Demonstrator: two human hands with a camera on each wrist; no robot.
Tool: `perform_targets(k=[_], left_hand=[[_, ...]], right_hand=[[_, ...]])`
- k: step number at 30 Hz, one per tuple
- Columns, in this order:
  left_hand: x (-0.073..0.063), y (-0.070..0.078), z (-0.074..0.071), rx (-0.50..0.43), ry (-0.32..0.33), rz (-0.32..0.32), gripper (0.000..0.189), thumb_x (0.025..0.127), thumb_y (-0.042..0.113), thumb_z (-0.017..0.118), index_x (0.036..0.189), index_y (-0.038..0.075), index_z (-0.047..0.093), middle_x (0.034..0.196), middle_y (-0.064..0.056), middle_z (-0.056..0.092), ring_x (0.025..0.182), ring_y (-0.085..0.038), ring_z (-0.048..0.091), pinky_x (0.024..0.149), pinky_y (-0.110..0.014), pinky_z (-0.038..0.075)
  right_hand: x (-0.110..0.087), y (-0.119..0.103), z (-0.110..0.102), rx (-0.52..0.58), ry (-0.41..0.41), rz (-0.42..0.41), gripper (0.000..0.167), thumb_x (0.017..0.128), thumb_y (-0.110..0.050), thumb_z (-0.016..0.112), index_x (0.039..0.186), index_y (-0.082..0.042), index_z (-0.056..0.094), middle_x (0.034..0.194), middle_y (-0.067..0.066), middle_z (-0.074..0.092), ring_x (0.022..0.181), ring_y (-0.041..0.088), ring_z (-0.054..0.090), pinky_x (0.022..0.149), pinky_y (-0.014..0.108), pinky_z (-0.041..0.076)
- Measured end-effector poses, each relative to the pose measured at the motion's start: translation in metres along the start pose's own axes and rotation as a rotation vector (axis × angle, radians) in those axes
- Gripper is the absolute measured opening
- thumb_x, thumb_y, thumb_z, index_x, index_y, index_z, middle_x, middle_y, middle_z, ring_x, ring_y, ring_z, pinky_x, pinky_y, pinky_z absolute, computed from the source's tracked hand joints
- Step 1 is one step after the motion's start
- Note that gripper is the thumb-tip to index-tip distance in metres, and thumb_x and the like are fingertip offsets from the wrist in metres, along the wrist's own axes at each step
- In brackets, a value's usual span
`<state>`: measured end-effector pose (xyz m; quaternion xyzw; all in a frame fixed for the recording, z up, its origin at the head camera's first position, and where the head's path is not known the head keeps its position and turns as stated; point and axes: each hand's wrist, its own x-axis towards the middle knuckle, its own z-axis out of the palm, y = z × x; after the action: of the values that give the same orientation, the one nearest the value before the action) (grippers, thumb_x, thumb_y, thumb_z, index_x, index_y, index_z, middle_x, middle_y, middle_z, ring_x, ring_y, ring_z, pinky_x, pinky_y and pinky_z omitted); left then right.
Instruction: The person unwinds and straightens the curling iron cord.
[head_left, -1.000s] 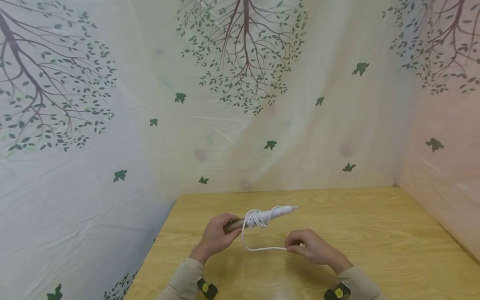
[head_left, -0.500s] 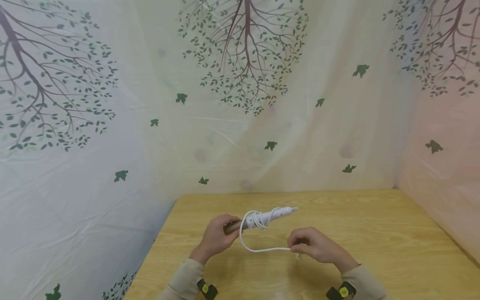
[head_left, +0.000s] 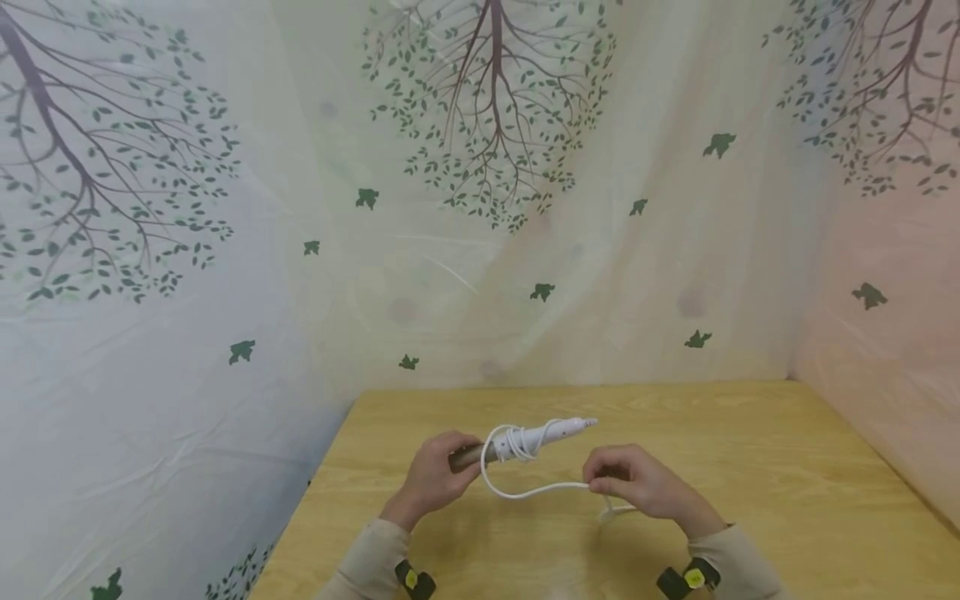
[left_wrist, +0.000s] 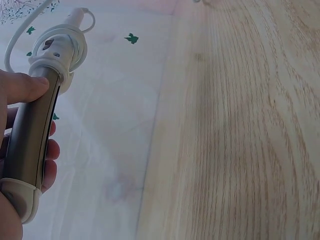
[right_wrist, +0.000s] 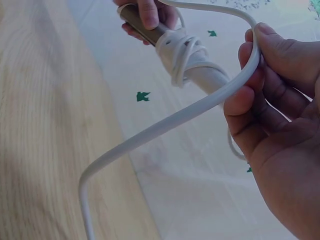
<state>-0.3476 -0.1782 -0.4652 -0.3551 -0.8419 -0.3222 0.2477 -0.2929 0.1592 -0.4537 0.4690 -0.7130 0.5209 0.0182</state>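
Note:
My left hand [head_left: 431, 475] grips the brown barrel of a hair straightener [head_left: 572, 428], holding it above the table with the white handle pointing right. In the left wrist view, my thumb lies along the brown barrel [left_wrist: 32, 130] and the fingers curl behind it. Several loops of white power cord [head_left: 513, 497] are wound round the handle. From there the cord sags across to my right hand [head_left: 637, 479], whose thumb and fingertips pinch it. In the right wrist view, a free length of cord [right_wrist: 165, 126] runs past the fingers and bends downward.
Under both hands lies a wood-grain table [head_left: 750, 450]. Pale curtains [head_left: 465, 317] printed with trees and green leaves hang behind it and at both sides. Each wrist wears a dark strap with a yellow-marked device [head_left: 693, 577].
My right hand has shifted slightly right and up, pulling the cord along. More cord now shows hanging below the right hand. The left hand and the straightener stay nearly still.

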Motion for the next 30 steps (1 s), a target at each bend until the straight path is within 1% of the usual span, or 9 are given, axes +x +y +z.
perform_targets(k=[3,5,9,11,12,18,21,25,30], left_hand=[[-0.002,0.001,0.000,0.003,0.000,-0.002,0.020,0.079,0.016,0.080,0.097,0.016,0.072,0.086,0.008,0.067,0.074,-0.003,0.057,0.066,-0.022,0.047],[-0.002,0.001,0.000,0.001,-0.002,-0.005,0.020,0.079,0.017,0.080,0.097,0.016,0.072,0.086,0.008,0.067,0.074,-0.003,0.057,0.066,-0.022,0.048],[-0.001,0.002,-0.001,-0.003,-0.010,-0.012,0.020,0.080,0.019,0.080,0.098,0.016,0.071,0.087,0.007,0.067,0.074,-0.003,0.057,0.067,-0.022,0.048],[-0.001,0.002,-0.001,-0.001,-0.014,-0.011,0.021,0.080,0.020,0.080,0.098,0.016,0.071,0.087,0.007,0.067,0.074,-0.003,0.057,0.067,-0.022,0.048],[-0.002,0.002,0.000,0.001,-0.015,-0.011,0.021,0.080,0.019,0.080,0.098,0.016,0.071,0.087,0.007,0.067,0.075,-0.003,0.057,0.067,-0.022,0.048],[-0.003,0.002,0.001,0.002,-0.028,-0.023,0.026,0.079,0.019,0.081,0.101,0.016,0.071,0.089,0.007,0.068,0.077,-0.004,0.059,0.068,-0.023,0.048],[-0.004,0.003,0.000,0.001,-0.037,-0.029,0.027,0.079,0.020,0.081,0.103,0.016,0.071,0.091,0.006,0.068,0.078,-0.004,0.059,0.069,-0.023,0.049],[-0.004,0.004,0.000,0.002,-0.049,-0.035,0.027,0.080,0.020,0.080,0.105,0.016,0.070,0.092,0.005,0.069,0.079,-0.005,0.060,0.070,-0.024,0.048],[-0.004,0.006,-0.001,0.006,-0.055,-0.036,0.026,0.080,0.020,0.080,0.104,0.015,0.070,0.092,0.005,0.069,0.078,-0.005,0.059,0.069,-0.023,0.048]], right_hand=[[0.000,-0.004,-0.002,0.009,-0.001,0.017,0.016,0.094,0.007,0.054,0.098,-0.007,0.063,0.092,0.007,0.064,0.083,0.014,0.061,0.075,0.028,0.053],[0.001,-0.006,-0.003,0.013,0.002,0.027,0.016,0.094,0.007,0.054,0.098,-0.007,0.062,0.090,0.011,0.062,0.081,0.018,0.059,0.075,0.029,0.053],[0.002,-0.012,-0.006,-0.007,0.034,0.031,0.011,0.093,0.008,0.054,0.096,-0.002,0.060,0.087,0.018,0.058,0.080,0.014,0.058,0.072,0.030,0.052],[0.003,-0.013,-0.008,-0.020,0.060,0.020,0.010,0.093,0.009,0.053,0.096,0.001,0.059,0.087,0.017,0.058,0.079,0.013,0.057,0.071,0.030,0.051],[0.004,-0.014,-0.008,-0.029,0.076,0.014,0.009,0.094,0.009,0.053,0.096,0.002,0.059,0.087,0.016,0.058,0.079,0.011,0.057,0.070,0.030,0.051],[0.008,-0.018,-0.014,-0.072,0.182,-0.057,0.015,0.093,0.014,0.050,0.099,0.003,0.058,0.093,-0.002,0.060,0.078,0.008,0.055,0.066,0.026,0.050],[0.011,-0.020,-0.016,-0.086,0.236,-0.088,0.018,0.092,0.016,0.049,0.100,0.003,0.058,0.090,0.000,0.059,0.075,0.011,0.053,0.063,0.028,0.048],[0.013,-0.022,-0.018,-0.112,0.329,-0.077,0.016,0.091,0.016,0.051,0.098,0.004,0.057,0.087,0.008,0.057,0.071,0.017,0.051,0.062,0.026,0.047],[0.015,-0.022,-0.021,-0.123,0.445,-0.069,0.011,0.092,0.015,0.051,0.095,0.007,0.058,0.090,-0.008,0.062,0.075,0.007,0.057,0.066,0.019,0.049]])
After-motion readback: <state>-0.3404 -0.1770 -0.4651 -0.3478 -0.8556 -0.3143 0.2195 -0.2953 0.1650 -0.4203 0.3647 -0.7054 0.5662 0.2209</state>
